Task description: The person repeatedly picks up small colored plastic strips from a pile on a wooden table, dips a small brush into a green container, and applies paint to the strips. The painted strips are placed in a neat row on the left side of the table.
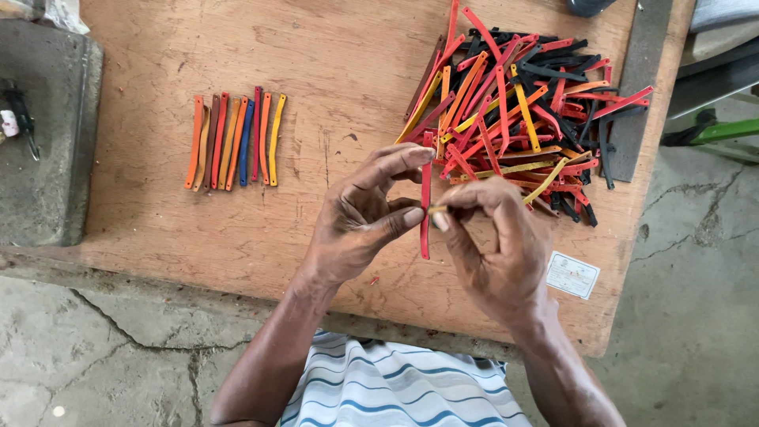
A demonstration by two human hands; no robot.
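My left hand [360, 217] and my right hand [494, 245] meet over a wooden board [332, 63]. Both pinch a thin red strip [426, 229] that stands upright between the fingertips; a small yellowish piece shows where thumb and finger meet. To the upper right lies a loose pile of strips [522, 111] in red, orange, yellow and black, just past my right hand. On the left of the board, a neat row of strips [235, 141] lies side by side: orange, brown, red, blue and yellow.
A grey stone block [43, 150] sits left of the board with small tools on it. A white label [572, 274] is stuck near the board's right front corner. Cracked concrete floor [103, 356] surrounds the board. A dark metal bar [636, 87] borders the pile on the right.
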